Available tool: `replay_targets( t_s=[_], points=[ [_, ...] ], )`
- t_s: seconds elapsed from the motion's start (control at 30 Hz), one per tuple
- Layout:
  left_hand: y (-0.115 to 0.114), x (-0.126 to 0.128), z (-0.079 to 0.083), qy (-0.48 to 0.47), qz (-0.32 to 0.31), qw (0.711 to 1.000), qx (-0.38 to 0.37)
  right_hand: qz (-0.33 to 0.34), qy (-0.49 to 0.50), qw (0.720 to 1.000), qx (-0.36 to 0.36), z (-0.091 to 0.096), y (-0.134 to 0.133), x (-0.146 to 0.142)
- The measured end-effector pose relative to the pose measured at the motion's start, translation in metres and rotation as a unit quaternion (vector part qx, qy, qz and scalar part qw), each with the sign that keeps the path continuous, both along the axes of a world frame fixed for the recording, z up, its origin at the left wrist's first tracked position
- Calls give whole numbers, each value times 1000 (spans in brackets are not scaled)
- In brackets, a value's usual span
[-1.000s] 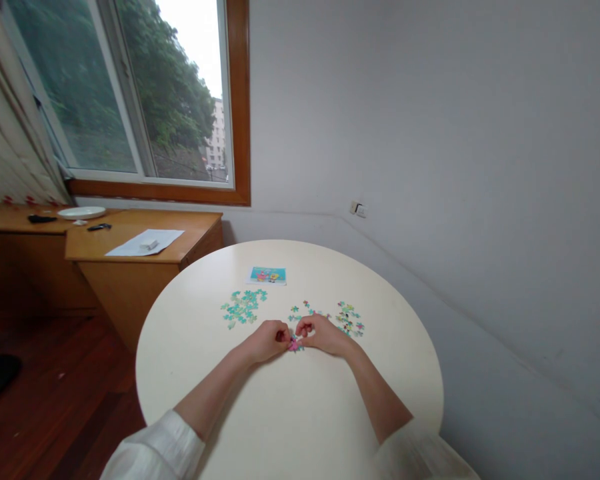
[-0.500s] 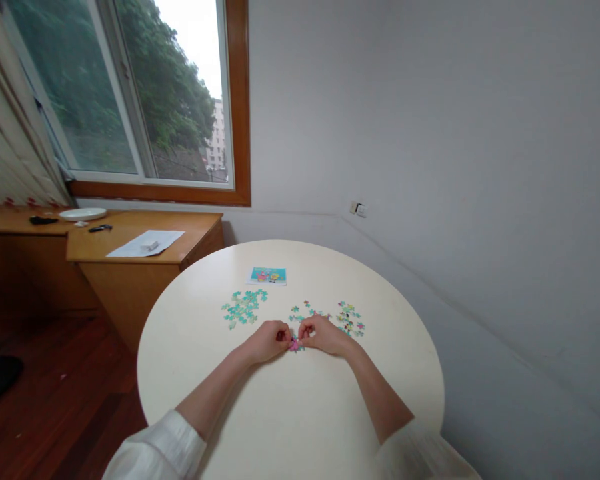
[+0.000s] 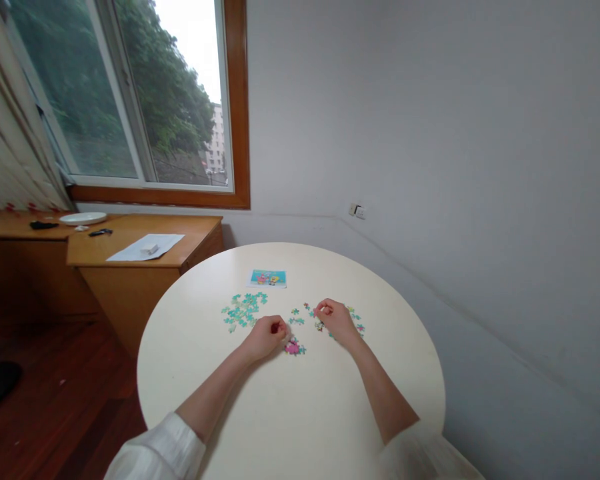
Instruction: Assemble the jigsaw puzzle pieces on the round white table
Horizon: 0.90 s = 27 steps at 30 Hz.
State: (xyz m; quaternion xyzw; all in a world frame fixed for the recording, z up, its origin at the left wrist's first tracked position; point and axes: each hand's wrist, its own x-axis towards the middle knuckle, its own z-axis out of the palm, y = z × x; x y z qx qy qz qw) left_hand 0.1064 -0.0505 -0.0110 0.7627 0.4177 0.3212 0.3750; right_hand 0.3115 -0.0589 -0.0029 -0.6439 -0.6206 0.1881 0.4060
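A small joined cluster of pink puzzle pieces lies on the round table in front of me. My left hand is at its upper left edge, thumb and fingers curled into a pinch; whether a piece is between them is hidden. Further right and farther from me, my right hand hovers among loose pieces, fingertips pinched together beside a small teal puzzle piece. What the pinch holds is too small to make out. Part of the multicoloured puzzle pieces is covered by this hand.
Teal puzzle pieces are spread left of centre. Behind them lies a picture card with cartoon figures. The cream round table stands near a wooden desk holding paper and a white plate. A wall borders the right.
My right hand has left the pink cluster and moved right and away from me to the loose pieces. My left hand has shifted slightly up and left, uncovering more of the cluster.
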Motion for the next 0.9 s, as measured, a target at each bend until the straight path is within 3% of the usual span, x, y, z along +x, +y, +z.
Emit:
replay_targets(
  t_s=[0.33, 0.63, 0.77, 0.9],
  points=[
    [6, -3, -1, -53, 54, 997, -4, -106, -36, 994, 16, 7, -1, 7],
    [5, -3, 3, -58, 64, 996, -16, -166, -73, 982, -51, 20, -5, 14],
    [7, -4, 0, -58, 65, 996, -13, -151, -99, 978, -104, 19, -7, 24],
    [8, -4, 0, -59, 65, 996, -13, -57, -115, 982, -135, 13, -11, 37]
  ],
)
